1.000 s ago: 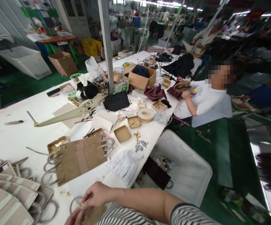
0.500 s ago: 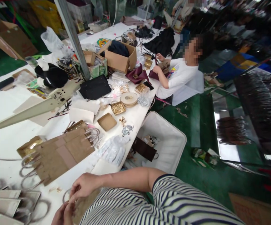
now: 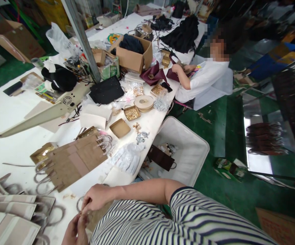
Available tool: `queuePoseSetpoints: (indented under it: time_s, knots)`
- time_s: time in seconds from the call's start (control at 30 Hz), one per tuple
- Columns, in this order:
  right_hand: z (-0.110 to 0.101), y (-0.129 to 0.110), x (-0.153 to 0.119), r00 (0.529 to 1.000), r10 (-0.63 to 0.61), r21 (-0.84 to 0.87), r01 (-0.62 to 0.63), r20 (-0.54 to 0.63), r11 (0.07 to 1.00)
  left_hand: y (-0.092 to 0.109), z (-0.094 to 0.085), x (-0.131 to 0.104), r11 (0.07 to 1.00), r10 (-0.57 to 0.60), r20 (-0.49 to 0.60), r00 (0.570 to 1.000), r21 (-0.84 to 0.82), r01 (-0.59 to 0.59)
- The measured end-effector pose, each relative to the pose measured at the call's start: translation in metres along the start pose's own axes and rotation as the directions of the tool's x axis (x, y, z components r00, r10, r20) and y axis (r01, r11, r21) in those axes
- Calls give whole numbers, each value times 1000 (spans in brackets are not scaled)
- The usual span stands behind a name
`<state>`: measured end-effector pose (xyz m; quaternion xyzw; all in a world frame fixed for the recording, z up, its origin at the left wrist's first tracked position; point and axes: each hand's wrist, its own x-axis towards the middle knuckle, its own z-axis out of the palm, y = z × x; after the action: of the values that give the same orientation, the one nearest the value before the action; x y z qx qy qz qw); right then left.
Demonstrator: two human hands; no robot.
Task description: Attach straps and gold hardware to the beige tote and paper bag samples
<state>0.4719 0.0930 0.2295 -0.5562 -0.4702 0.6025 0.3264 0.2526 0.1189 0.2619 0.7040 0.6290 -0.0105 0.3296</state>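
At the table's near edge, my right hand and my left hand meet with fingers pinched together. Between the fingertips is something small that I cannot make out. A brown paper bag with a light cord handle lies against my striped shirt, just beside both hands. Left of them, light bags with looped handles lie in overlapping layers. Further up the table is a stack of brown paper bags. Small gold pieces lie on the white table just above my hands.
Open boxes of gold parts, a ribbon roll and a plastic bag cover the table. A metal post rises behind. A white bin stands right; a person sits beyond it.
The view has shifted, so the table and its things appear slightly to the right. My hands remain together at the small bag. The seated person's hands have moved slightly closer together.
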Motion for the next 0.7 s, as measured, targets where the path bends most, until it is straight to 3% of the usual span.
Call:
queuePoseSetpoints:
  time_s: [0.17, 0.33, 0.53, 0.7]
  knots:
    - [5, -2, 3, 1000, 14, 5, -14, -25, 1000, 10, -3, -7, 997, 19, -5, 1000, -75, -20]
    - [10, -1, 4, 999, 35, 44, -33, -34, 998, 11, -9, -4, 999, -15, -42, 999, 50, 17]
    - [13, 0, 1, 999, -3, 88, 7, -49, 996, 8, -14, 4, 995, 4, 12, 1000, 95, -5]
    - [12, -3, -7, 991, 16, 101, -3, -131, 995, 18, -13, -4, 997, 80, 12, 997, -15, -80]
